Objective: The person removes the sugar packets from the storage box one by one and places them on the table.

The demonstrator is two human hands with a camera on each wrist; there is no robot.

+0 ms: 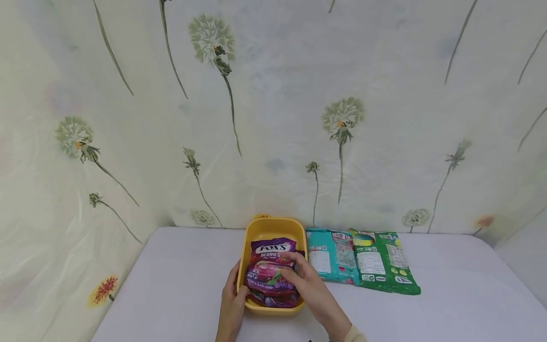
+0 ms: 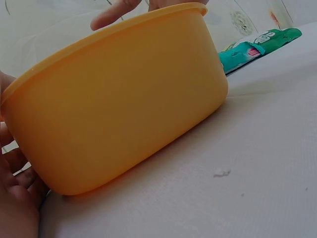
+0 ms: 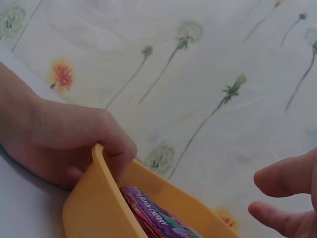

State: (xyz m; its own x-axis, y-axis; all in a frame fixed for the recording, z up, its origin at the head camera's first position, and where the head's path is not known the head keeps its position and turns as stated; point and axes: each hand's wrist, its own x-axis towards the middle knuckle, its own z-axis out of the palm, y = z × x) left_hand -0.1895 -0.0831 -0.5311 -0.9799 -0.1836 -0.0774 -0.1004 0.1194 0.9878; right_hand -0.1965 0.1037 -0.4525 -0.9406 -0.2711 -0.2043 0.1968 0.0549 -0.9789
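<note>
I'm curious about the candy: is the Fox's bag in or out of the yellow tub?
In: the head view shows the Fox's bag inside the yellow tub, and the right wrist view shows it between the tub's walls.

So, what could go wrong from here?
Left fingers grip the bin on one side only; a tug could twist it. The purple bag looks glossy and might slip if the right fingers, apart above it, pinch it. The teal bag lies close by the bin's right side and could get pushed if the bin slides.
</note>
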